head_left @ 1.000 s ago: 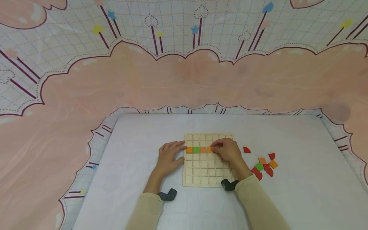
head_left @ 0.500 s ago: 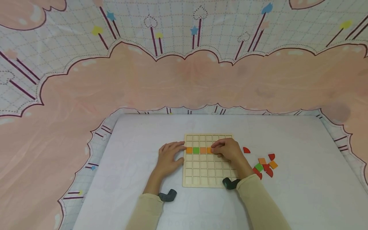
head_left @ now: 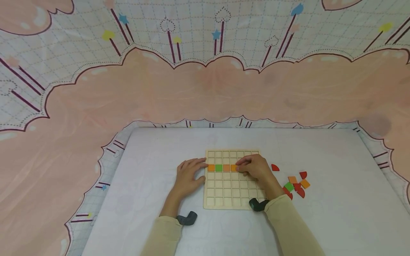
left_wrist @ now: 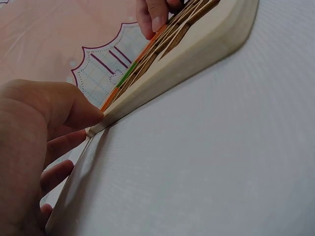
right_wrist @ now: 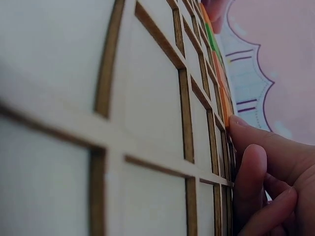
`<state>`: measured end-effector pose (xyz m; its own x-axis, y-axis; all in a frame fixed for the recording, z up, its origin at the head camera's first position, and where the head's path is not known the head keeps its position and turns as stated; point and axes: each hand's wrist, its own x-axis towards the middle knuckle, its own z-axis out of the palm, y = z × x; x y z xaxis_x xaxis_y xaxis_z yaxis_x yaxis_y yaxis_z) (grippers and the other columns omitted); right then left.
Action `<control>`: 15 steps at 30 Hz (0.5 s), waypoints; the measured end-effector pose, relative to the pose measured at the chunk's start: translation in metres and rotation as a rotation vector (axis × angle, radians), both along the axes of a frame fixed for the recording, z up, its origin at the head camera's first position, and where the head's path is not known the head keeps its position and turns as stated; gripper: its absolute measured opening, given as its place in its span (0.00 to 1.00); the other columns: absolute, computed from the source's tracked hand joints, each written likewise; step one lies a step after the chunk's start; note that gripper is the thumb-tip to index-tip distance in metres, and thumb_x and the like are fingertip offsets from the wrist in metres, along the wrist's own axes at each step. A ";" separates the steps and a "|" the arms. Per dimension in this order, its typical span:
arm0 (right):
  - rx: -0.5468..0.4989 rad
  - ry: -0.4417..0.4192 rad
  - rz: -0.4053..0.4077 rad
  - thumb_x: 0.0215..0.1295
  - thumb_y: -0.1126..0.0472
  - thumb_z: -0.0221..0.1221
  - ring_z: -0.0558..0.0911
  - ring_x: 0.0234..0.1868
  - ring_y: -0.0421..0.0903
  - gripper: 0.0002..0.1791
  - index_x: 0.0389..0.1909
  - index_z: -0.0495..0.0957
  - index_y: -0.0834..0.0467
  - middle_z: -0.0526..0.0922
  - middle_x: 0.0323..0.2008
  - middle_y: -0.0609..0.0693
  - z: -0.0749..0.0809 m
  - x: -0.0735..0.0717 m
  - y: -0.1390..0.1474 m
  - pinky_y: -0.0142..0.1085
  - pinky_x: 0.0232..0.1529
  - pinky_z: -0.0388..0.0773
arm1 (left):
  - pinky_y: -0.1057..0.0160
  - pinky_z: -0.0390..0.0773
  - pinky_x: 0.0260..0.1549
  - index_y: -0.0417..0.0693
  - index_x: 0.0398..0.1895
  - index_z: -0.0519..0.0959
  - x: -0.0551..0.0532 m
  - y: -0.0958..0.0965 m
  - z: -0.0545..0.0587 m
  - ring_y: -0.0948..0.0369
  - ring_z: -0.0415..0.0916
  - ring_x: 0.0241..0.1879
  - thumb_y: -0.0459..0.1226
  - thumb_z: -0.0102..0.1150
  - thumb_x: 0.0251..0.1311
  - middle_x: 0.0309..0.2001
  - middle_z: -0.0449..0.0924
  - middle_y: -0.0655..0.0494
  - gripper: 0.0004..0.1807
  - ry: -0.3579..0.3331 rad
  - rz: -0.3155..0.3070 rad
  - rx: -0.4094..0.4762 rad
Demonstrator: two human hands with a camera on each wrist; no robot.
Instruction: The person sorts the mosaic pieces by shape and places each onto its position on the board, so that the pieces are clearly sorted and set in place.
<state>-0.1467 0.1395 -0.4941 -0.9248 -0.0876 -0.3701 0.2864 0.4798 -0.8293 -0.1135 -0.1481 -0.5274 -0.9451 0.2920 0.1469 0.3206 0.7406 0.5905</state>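
A pale wooden grid board (head_left: 219, 203) lies on the white table. One row bears square tiles from its left edge: an orange tile (head_left: 211, 168), a green tile (head_left: 219, 168), a paler orange tile (head_left: 226, 168) and another orange tile (head_left: 233, 168). My right hand (head_left: 256, 169) pinches that last tile with thumb and index finger, the tile sitting in its cell; the right wrist view has the thumb (right_wrist: 263, 140) at its edge. My left hand (head_left: 187, 177) rests with spread fingers against the board's left edge; its thumb (left_wrist: 83, 110) touches the side.
Right of the board lie loose pieces: a red quarter-round (head_left: 275, 167) apart from the others, then a cluster with a green square (head_left: 289, 186), orange squares (head_left: 305, 183) and several red pieces (head_left: 300, 192). Patterned cloth (head_left: 205, 92) hangs behind the table.
My right wrist has shifted very slightly to the right, while its fingertips stay at the orange tile. My left hand has not moved.
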 end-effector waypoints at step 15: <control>0.052 0.093 0.116 0.60 0.55 0.71 0.80 0.42 0.46 0.15 0.47 0.87 0.53 0.86 0.38 0.49 0.011 0.011 0.018 0.37 0.45 0.74 | 0.40 0.50 0.74 0.59 0.59 0.82 0.000 0.000 0.000 0.55 0.64 0.72 0.38 0.63 0.57 0.71 0.73 0.64 0.24 -0.015 0.000 -0.009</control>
<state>-0.1352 0.1571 -0.4832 -0.9399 -0.1791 -0.2905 0.1497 0.5487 -0.8225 -0.1133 -0.1483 -0.5274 -0.9471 0.2935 0.1297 0.3117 0.7459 0.5886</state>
